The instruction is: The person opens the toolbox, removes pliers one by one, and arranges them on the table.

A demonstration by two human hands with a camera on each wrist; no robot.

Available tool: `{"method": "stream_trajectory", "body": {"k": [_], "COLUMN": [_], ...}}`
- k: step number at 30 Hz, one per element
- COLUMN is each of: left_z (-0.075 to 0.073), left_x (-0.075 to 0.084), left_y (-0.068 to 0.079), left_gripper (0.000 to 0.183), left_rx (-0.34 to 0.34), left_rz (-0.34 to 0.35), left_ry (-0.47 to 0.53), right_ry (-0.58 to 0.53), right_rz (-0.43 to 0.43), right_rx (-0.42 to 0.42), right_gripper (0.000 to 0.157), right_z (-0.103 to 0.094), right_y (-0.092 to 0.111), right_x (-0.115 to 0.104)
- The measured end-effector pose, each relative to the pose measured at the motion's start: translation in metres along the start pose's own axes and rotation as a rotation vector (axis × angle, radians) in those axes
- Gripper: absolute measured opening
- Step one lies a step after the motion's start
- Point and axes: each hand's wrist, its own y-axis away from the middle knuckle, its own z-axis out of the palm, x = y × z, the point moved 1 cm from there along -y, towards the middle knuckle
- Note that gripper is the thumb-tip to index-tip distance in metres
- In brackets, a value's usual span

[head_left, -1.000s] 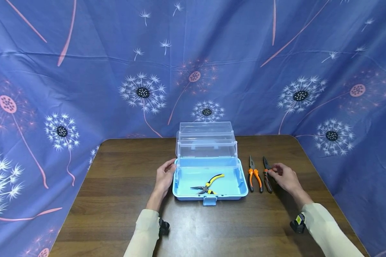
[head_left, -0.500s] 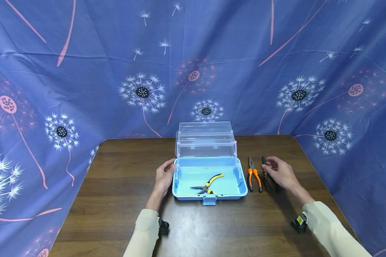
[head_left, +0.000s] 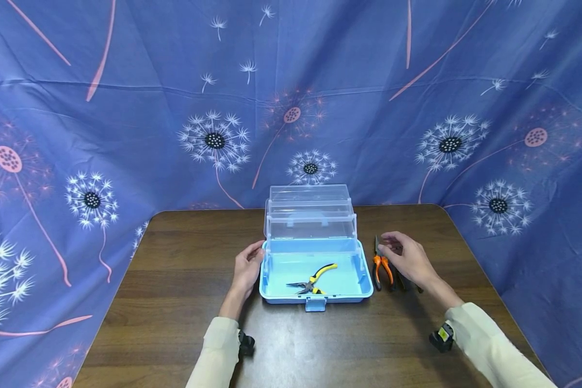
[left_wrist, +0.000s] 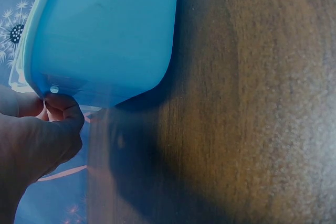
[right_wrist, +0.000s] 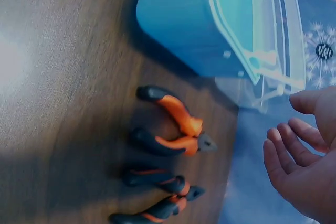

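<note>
My left hand [head_left: 247, 269] pinches the rear left corner of a light blue toolbox [head_left: 315, 298] between thumb and curled fingers; the left wrist view shows this hand [left_wrist: 39, 135] at the box rim. Inside the toolbox lies a pair of yellow-and-black pliers [head_left: 313, 279]. My right hand [head_left: 409, 261] hovers over two pairs of pliers right of the box. Its fingers are spread and hold nothing in the right wrist view. The orange-handled pliers [right_wrist: 184, 124] lie nearer the box; the black-and-orange pliers [right_wrist: 178, 190] lie beside them, mostly hidden by my hand in the head view.
The toolbox's clear lid with its tiers [head_left: 310, 210] stands raised at the back. Brown wooden table [head_left: 189, 302] surrounds the box. A blue dandelion-print cloth [head_left: 359, 134] hangs behind the table and along its sides.
My right hand has moved left, from the black-and-orange pliers toward the orange-handled pair, leaving the black-and-orange pair on the table with its handles spread. My left hand stays at the toolbox corner.
</note>
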Motion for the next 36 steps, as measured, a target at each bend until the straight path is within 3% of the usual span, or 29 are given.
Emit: {"method": "stream_trajectory", "body": {"k": [10,20,36], "left_z": [-0.001,0.000,0.000], "left_x": [-0.002,-0.001,-0.002], "left_y": [0.000,0.000,-0.001], "left_gripper": [0.034,0.034,0.033], "left_rx": [-0.008,-0.013,-0.002], "left_rz": [0.000,-0.017,-0.011], "left_ry": [-0.002,-0.011,0.008], "right_ry": [-0.051,-0.078,-0.144], "right_rz": [-0.080,-0.234,-0.333], "right_rx": [-0.020,-0.035,-0.247], "right_gripper": [0.029,0.021,0.018], "right_z": [0.015,0.038,0.078], "right_y": [-0.003,0.000,0.006], "right_x": [-0.028,-0.046,-0.062]}}
